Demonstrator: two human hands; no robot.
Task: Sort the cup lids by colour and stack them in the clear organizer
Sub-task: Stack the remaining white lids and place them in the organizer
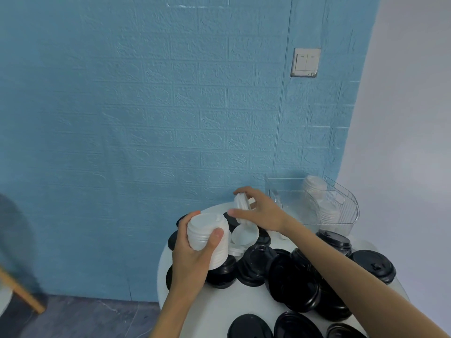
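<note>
Round white table (pixel 219 311) against blue brick wall (pixel 146 118): black lids (pixel 292 281) scattered. Left hand (pixel 192 259) grips white lid stack (pixel 207 232); right hand (pixel 261 213) pinches few white lids (pixel 241 203) upright. Clear organizer (pixel 346 215) holds white stacks.

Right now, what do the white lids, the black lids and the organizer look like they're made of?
White lids: thin matte plastic, ribbed rims, probably. Black lids: slightly glossy plastic with faint highlights. Organizer: clear rigid plastic, likely acrylic; the lids inside show through its ribbed walls.
</note>
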